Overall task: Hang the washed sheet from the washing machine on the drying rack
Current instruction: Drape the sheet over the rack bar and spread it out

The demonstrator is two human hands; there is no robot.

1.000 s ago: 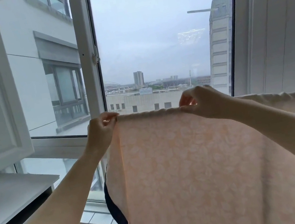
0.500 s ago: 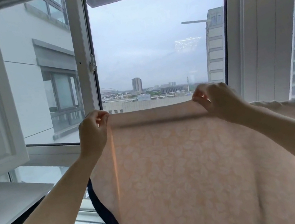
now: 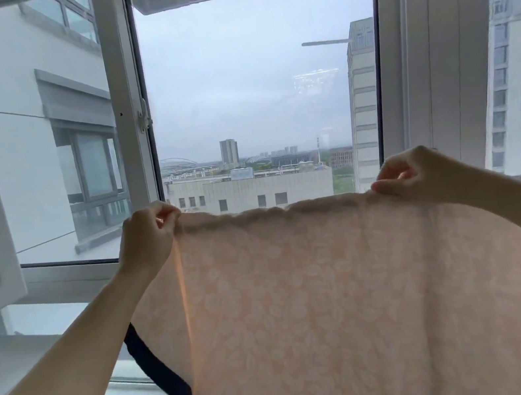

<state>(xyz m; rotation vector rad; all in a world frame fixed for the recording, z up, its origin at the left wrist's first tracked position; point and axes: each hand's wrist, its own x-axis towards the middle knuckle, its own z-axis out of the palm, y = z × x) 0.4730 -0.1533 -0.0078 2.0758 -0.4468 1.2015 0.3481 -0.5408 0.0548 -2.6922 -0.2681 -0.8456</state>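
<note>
Pinching sheet [image 3: 354, 285] top edge: your left hand [image 3: 148, 232] at its left corner, right hand [image 3: 422, 174] further right. Edge runs level below window latch [image 3: 143, 115]; rack unseen.

Two bare forearms come into the head view from the lower corners, with no sleeve, cuff, watch or bracelet showing anywhere along them. The left hand [image 3: 149, 237] and the right hand [image 3: 417, 175] wear no gloves and no rings that can be made out. The left forearm is long and slim, tapering to a narrow wrist. The fingernails are too small to tell anything about.
</note>
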